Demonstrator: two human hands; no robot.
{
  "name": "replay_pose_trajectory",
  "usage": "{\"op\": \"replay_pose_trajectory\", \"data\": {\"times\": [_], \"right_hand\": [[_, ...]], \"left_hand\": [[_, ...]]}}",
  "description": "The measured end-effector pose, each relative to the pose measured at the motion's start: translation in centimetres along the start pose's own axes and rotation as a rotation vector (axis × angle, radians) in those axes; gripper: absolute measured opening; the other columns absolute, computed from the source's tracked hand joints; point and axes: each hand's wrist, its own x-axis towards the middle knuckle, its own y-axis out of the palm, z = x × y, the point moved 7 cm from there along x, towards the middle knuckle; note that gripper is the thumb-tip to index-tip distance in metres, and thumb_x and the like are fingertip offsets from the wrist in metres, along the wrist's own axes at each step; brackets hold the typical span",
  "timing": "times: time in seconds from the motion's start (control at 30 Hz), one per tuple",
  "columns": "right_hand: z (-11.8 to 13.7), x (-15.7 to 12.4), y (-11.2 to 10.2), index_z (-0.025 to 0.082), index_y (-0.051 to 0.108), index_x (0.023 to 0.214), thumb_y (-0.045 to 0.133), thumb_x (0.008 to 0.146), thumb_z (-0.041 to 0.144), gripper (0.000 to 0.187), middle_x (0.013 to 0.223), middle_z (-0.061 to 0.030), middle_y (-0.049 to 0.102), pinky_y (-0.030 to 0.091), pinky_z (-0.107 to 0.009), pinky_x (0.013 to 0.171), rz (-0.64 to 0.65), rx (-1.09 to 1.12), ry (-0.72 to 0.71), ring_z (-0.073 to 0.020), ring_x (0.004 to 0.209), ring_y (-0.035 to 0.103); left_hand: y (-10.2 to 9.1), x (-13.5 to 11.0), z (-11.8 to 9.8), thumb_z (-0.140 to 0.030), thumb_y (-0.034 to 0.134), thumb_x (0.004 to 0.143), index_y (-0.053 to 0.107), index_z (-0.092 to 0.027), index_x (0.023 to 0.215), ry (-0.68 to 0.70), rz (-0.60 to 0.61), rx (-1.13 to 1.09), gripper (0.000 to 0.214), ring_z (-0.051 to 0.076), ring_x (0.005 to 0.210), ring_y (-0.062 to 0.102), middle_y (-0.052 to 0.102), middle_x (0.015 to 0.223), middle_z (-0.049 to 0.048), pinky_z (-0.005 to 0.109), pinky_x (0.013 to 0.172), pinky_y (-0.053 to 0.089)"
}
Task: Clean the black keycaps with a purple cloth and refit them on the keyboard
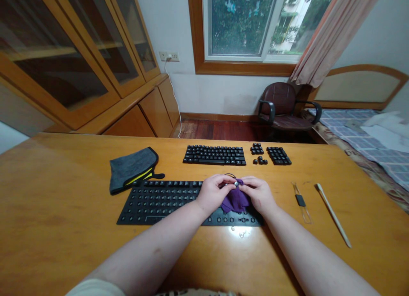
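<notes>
Head view, frame centre: my left hand (213, 193) and right hand (259, 193), together, both pinching a purple cloth (235, 199) over the stripped keyboard (159, 201); removed keycaps (214, 155) lie above.

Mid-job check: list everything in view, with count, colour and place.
keyboard: 1, black, keycaps off, desk centre
keycaps: many, black, grouped behind keyboard
pouch: 1, grey and yellow, left of keyboard's far edge
cloth: 1, purple, over keyboard, in both hands
wire tool: 1, black grip, right of keyboard
stick: 1, cream, right of wire tool
desk: 1, wooden, foreground
chair: 1, dark brown, below window
cabinet: 1, wooden, glazed, left
bed: 1, checked, right
left hand: 1, gripping cloth
right hand: 1, gripping cloth
</notes>
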Motion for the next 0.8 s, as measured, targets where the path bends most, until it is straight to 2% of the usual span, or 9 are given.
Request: {"op": "replay_pose_trajectory", "data": {"times": [0.2, 0.4, 0.63, 0.8], "right_hand": [[-0.6, 0.2, -0.6, 0.021, 0.071, 0.067, 0.068, 0.063, 0.023, 0.005, 0.072, -0.0033, 0.069, 0.048, -0.033, 0.073, -0.067, -0.001, 0.049, -0.0188, 0.071, 0.062], [-0.4, 0.0, -0.5, 0.018, 0.069, 0.067, 0.067, 0.064, 0.027, 0.009, 0.073, -0.0037, 0.068, 0.047, -0.032, 0.072, -0.089, 0.014, 0.067, -0.0183, 0.071, 0.061], [-0.8, 0.0, -0.4, 0.019, 0.068, 0.07, 0.068, 0.065, 0.029, 0.012, 0.073, -0.0034, 0.068, 0.047, -0.032, 0.073, -0.103, 0.092, 0.109, -0.0184, 0.072, 0.061], [-1.1, 0.0, -0.2, 0.019, 0.067, 0.071, 0.068, 0.064, 0.03, 0.013, 0.074, -0.0035, 0.068, 0.047, -0.032, 0.072, -0.099, 0.119, 0.122, -0.0186, 0.072, 0.061]], "left_hand": [[0.2, -0.1, 0.4, -0.019, 0.066, 0.068, 0.067, -0.018, 0.077, -0.007, 0.0, 0.029, 0.01, 0.015, 0.072, 0.064, 0.068, 0.078, 0.003, 0.028, 0.071, 0.052], [0.3, 0.0, -0.9, -0.02, 0.066, 0.068, 0.065, -0.018, 0.082, 0.101, 0.027, 0.126, 0.014, 0.016, 0.08, 0.06, 0.064, 0.083, 0.0034, 0.029, 0.075, 0.05], [0.0, 0.1, 0.0, -0.019, 0.062, 0.071, 0.063, -0.017, 0.085, 0.069, -0.011, 0.053, 0.014, 0.016, 0.082, 0.06, 0.063, 0.086, 0.0053, 0.032, 0.078, 0.05], [0.2, 0.1, -0.5, -0.018, 0.058, 0.075, 0.065, -0.018, 0.085, 0.1, 0.049, 0.014, 0.012, 0.017, 0.09, 0.06, 0.065, 0.093, 0.0067, 0.034, 0.087, 0.047]]}}
